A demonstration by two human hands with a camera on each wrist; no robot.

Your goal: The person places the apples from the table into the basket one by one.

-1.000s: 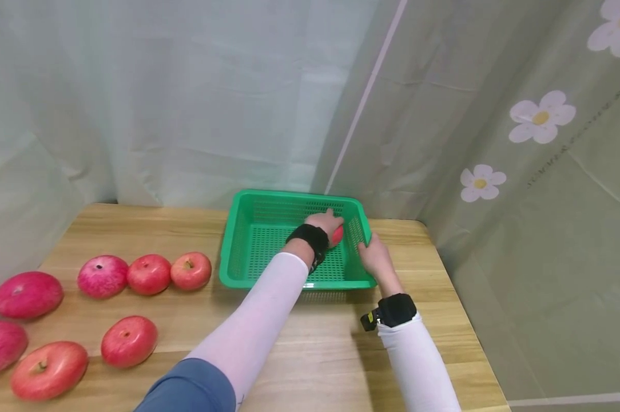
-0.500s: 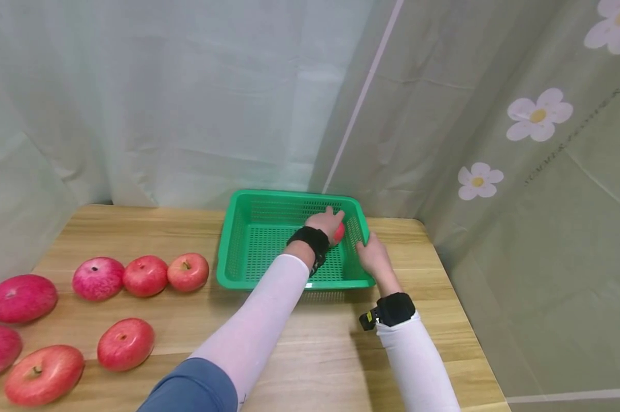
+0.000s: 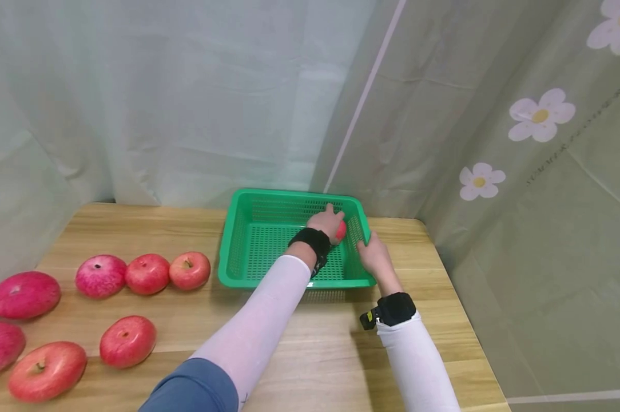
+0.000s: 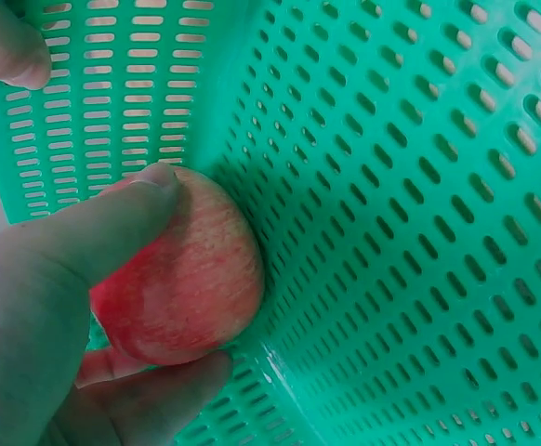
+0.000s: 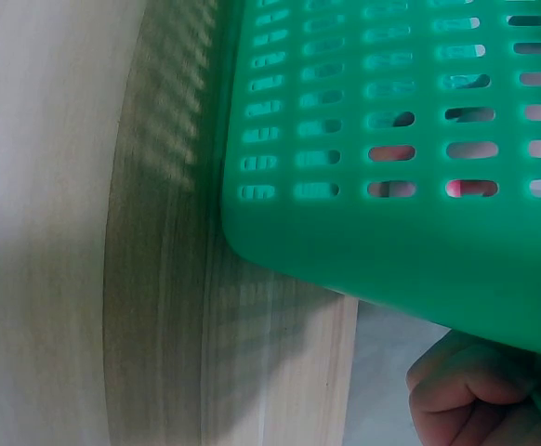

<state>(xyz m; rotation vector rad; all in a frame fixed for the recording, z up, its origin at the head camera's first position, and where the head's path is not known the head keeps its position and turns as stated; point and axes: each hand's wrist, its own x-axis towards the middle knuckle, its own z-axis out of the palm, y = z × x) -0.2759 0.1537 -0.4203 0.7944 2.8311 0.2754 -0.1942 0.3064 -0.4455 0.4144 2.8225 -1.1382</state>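
Note:
A green perforated plastic basket point(image 3: 294, 195) stands at the back of the wooden table. Inside it, near the right end, my left hand point(image 3: 324, 222) holds a red apple point(image 3: 342, 230). The left wrist view shows the thumb point(image 4: 126, 218) over the top of this apple point(image 4: 201, 279) and fingers beneath it, close to the basket wall. My right hand point(image 3: 376, 256) grips the basket's right rim, thumb on the inner side. In the right wrist view its curled fingers point(image 5: 466, 390) show below the green rim, and patches of red show through the slots.
Three red apples sit in a row left of the basket, the nearest point(image 3: 190, 270) close to its wall. Several more, such as one apple point(image 3: 128, 341) and a larger one point(image 3: 47, 372), lie at the front left. A curtain point(image 3: 227, 114) hangs behind the table.
My left hand has shifted the apple slightly to the right and back inside the basket. My right hand keeps its grip on the rim, and the basket has stayed in place.

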